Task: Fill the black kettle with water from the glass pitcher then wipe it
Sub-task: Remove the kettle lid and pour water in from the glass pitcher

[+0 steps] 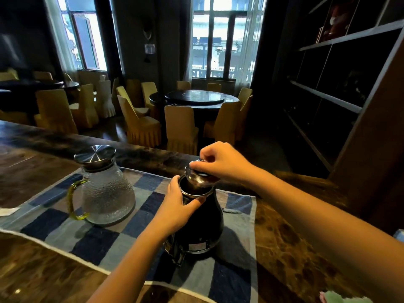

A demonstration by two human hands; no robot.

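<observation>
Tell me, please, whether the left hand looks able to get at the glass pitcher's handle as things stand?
Probably yes, once it lets go. The left hand is wrapped around the black kettle neck, steadying it. The glass pitcher stands apart on the checked cloth, its yellow handle facing outward with nothing in between.

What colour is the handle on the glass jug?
Yellow-green. The head view shows the glass pitcher's handle clearly, on its left side.

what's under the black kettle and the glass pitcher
Both the black kettle and the glass pitcher stand on a blue checked cloth spread over the dark wooden counter. The cloth directly beneath each base is covered, so nothing more shows there.
</observation>
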